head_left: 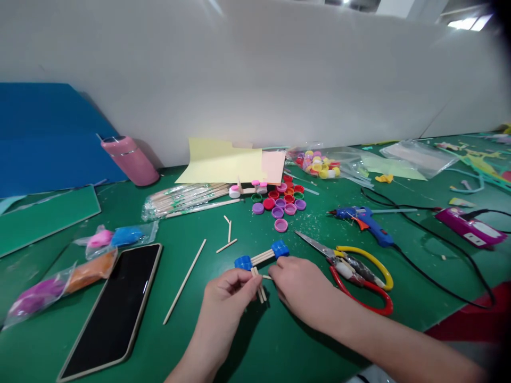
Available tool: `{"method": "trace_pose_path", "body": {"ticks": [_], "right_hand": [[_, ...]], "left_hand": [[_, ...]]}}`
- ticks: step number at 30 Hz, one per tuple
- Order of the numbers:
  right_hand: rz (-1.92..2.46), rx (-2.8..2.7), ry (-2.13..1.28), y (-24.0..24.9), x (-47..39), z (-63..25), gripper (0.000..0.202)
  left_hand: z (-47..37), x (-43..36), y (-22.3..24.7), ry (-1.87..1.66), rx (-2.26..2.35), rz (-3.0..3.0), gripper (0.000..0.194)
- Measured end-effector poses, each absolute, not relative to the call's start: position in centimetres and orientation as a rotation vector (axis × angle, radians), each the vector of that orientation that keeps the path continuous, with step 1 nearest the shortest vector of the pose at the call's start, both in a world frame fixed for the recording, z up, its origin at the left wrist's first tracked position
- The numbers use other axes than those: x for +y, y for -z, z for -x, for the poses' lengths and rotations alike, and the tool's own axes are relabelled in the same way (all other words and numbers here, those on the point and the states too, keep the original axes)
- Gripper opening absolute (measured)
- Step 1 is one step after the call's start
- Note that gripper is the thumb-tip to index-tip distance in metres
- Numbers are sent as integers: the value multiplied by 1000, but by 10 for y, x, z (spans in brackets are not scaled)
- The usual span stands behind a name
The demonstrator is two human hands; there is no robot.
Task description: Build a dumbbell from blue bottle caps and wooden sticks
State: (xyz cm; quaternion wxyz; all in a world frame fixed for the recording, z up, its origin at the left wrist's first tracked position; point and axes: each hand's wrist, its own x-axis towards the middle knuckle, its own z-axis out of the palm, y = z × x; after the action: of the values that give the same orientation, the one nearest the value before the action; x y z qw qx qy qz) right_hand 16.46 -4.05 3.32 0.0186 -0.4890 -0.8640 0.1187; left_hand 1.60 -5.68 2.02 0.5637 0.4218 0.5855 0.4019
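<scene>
My left hand (229, 298) pinches two short wooden sticks (262, 294) between thumb and fingertips. Just beyond them lies a small assembly of blue bottle caps (280, 249) at either end of several parallel sticks (263, 257). Whether the pinched sticks touch it, I cannot tell. Closed beside the right-hand caps, my right hand (303, 287) grips a short wooden stick (267, 277) that pokes out toward the left fingers. Cut stick pieces (227, 245) and one longer stick (184, 282) rest on the green table to the left.
Scissors (347, 271) lie close to my right forearm, with a blue glue gun (365, 221) and its cord behind. Loose coloured caps (281, 225), a bagged stick bundle (187, 199) and paper sheets (223, 162) are further back. A phone (115, 308) and clay packets (43, 295) lie left.
</scene>
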Motion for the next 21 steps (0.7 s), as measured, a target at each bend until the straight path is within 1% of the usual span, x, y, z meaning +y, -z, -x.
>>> {"method": "trace_pose_path", "body": {"ticks": [7, 10, 13, 21], "right_hand": [[1450, -2601, -436, -36, -31, -173, 10], [1327, -2346, -685, -31, -32, -182, 10], [1145, -2082, -931, -23, -38, -187, 8], [1111, -2143, -888, -11, -44, -188, 10]], "left_hand": [[-21, -56, -18, -1006, 1354, -1216, 12], [-23, -56, -12, -1022, 1351, -1291, 8], [-24, -55, -9, -980, 1361, -1367, 8], [-21, -55, -8, -891, 1366, -1455, 9]]}}
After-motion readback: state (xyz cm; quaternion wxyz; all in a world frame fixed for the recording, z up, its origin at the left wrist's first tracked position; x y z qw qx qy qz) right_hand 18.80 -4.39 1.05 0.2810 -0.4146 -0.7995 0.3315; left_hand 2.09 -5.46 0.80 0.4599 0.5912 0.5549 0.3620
